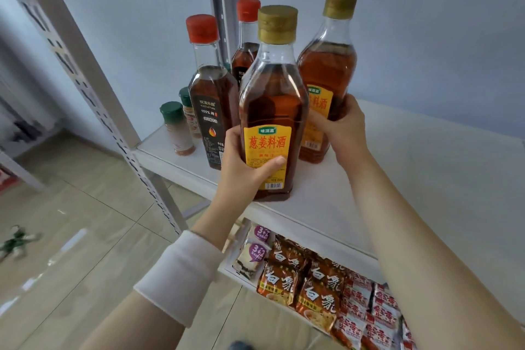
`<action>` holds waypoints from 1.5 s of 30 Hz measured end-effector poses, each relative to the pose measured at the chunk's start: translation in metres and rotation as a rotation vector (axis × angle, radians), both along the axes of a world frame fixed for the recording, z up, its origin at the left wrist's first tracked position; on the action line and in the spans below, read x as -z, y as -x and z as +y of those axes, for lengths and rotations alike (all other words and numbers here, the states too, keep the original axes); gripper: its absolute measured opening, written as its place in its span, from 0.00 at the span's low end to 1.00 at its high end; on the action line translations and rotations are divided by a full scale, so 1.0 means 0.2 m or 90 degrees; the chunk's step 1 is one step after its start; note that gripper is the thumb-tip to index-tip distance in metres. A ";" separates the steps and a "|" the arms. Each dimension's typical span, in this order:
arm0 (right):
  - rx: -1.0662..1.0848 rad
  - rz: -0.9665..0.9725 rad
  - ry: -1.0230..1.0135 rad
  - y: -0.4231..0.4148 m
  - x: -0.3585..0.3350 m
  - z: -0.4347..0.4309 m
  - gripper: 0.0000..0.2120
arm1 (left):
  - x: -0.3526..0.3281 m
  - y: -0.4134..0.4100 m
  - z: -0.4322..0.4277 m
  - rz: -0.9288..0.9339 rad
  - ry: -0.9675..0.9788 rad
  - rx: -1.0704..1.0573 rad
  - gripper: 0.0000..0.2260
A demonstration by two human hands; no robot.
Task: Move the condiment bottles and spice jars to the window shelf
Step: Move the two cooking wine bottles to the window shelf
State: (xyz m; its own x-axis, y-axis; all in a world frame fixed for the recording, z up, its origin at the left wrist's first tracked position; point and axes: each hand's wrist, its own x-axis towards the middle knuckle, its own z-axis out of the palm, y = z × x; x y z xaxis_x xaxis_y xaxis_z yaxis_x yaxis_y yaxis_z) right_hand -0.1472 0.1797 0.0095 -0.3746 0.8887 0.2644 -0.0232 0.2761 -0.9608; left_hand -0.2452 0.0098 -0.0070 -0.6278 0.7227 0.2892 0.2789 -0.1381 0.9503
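Our left hand (241, 170) wraps the nearer gold-capped bottle (272, 105) low on its yellow label, thumb across the front. Its base seems to sit at the front edge of the white shelf (412, 167), though we cannot be sure it touches. Our right hand (342, 129) curls round the farther gold-capped bottle (326, 65), just beyond the left hand. Left of that hand stand two red-capped bottles (211, 99) and two green-lidded spice jars (177, 129). Below both hands lie snack packets (312, 281).
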 end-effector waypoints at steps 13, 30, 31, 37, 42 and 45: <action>-0.144 0.023 0.103 -0.33 0.00 -0.53 0.20 | 0.00 -0.10 -0.53 -0.045 -0.052 -0.157 0.23; -0.446 -0.056 0.175 0.64 0.21 -1.58 0.27 | 0.19 0.44 -1.63 -0.214 0.016 -0.382 0.28; -0.474 -0.057 0.174 0.74 0.23 -1.67 0.25 | 0.21 0.50 -1.72 -0.220 0.018 -0.403 0.30; -0.604 -0.098 0.196 1.27 0.34 -2.19 0.20 | 0.27 0.86 -2.24 -0.289 0.005 -0.508 0.31; -0.661 -0.150 0.211 1.61 0.39 -2.47 0.28 | 0.35 1.12 -2.51 -0.326 0.018 -0.562 0.38; -0.682 -0.188 0.203 1.84 0.42 -2.54 0.33 | 0.42 1.31 -2.58 -0.346 0.017 -0.586 0.37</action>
State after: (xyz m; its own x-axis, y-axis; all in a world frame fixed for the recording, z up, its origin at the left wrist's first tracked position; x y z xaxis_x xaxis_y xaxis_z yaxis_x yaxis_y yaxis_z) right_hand -0.5157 -0.3280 -0.0743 -0.9865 0.0878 -0.1382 0.1382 -0.0060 -0.9904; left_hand -0.5072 -0.5058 -0.0911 -0.9749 -0.0930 -0.2021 -0.1964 -0.0667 0.9782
